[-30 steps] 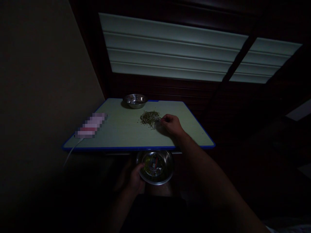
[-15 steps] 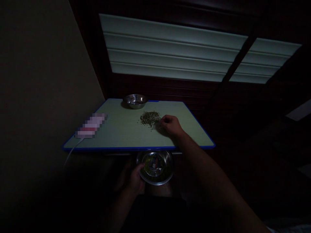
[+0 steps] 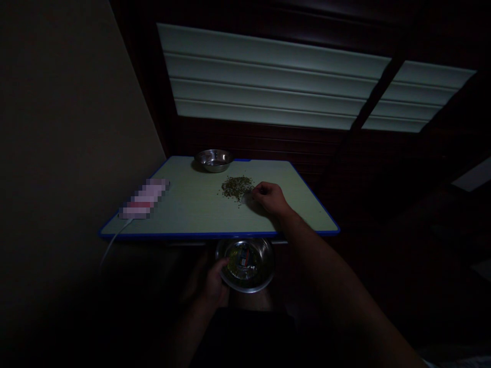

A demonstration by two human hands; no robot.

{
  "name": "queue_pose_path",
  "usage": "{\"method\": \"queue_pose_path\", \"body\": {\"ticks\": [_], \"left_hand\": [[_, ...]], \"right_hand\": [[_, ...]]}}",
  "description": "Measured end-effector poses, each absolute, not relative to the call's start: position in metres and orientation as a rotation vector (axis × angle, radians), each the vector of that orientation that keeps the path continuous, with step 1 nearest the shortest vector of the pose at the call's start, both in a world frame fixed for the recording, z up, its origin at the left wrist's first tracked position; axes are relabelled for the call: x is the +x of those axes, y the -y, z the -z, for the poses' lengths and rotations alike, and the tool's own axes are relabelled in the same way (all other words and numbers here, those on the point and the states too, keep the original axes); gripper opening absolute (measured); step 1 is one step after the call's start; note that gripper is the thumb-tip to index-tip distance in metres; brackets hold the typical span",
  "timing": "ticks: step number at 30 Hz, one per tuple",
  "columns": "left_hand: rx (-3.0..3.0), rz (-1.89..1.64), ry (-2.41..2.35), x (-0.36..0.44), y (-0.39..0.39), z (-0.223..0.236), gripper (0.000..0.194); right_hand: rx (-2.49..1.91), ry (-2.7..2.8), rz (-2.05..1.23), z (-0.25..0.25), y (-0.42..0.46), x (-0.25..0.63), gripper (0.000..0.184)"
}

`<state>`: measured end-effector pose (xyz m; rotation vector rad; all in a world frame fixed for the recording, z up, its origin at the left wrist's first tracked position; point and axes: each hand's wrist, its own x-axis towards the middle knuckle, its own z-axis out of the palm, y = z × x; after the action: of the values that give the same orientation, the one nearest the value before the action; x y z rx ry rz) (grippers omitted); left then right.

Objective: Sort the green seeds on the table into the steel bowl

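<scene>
Clock directions from the tabletop's centre, 12 being away from the person.

6 o'clock, nearest: left hand [image 3: 217, 282] clamped on the rim of a round, shiny steel bowl [image 3: 248, 289], thumb over the edge. The bowl sits below the tabletop's near edge, above the person's legs. In it: a clear, glossy plastic package [image 3: 244, 259] with a dark-and-red label and greenish matter showing; exact form not resolved.

Right hand [image 3: 270, 197], well apart from the left: at 3 to 4 o'clock of a loose heap of small olive-brown grains [image 3: 235, 187], fingers drawn together beside a small, pale translucent piece [image 3: 247, 197]. Whether they pinch it, cannot tell. The heap lies near the centre, stray grains about it.

Judged: present action is at the heap's near-right edge, left hand steadying the bowl. Handling there calls for light fingertips; loose grains would scatter easily.

Surface: pale greenish board-like tabletop [image 3: 187, 204] with blue edging. At 9 o'clock, a pixelated pink-and-white object [image 3: 143, 198], white cable [image 3: 111, 244] running off the near edge. At 11, a second steel bowl [image 3: 214, 167], upright.

Room, dim: plain wall [image 3: 76, 102] toward 10; dark reddish wooden panelling [image 3: 253, 138] with pale slatted panels [image 3: 268, 76] at 12 to 1.
</scene>
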<state>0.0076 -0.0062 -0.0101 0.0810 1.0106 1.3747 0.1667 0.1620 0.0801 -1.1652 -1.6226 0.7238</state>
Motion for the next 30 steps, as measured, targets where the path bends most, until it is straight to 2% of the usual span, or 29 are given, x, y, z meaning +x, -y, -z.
{"method": "queue_pose_path", "body": {"ticks": [10,17,22,30], "left_hand": [[0.037,-1.353,-1.060,0.009,0.007,0.005,0.017],[0.024,-1.349,-1.046,0.010,0.008,0.001,0.030],[0.068,-1.375,-0.990,0.009,0.007,0.008,0.022],[0.017,-1.325,-0.971,0.008,0.008,0.010,0.021]], "right_hand": [[-1.150,1.625,-0.812,-0.084,-0.160,0.166,0.015],[-1.149,1.634,-0.829,-0.084,-0.159,0.166,0.015],[-1.145,1.637,-0.820,-0.084,-0.159,0.166,0.016],[-1.139,1.665,-0.872,-0.084,-0.159,0.166,0.015]]}}
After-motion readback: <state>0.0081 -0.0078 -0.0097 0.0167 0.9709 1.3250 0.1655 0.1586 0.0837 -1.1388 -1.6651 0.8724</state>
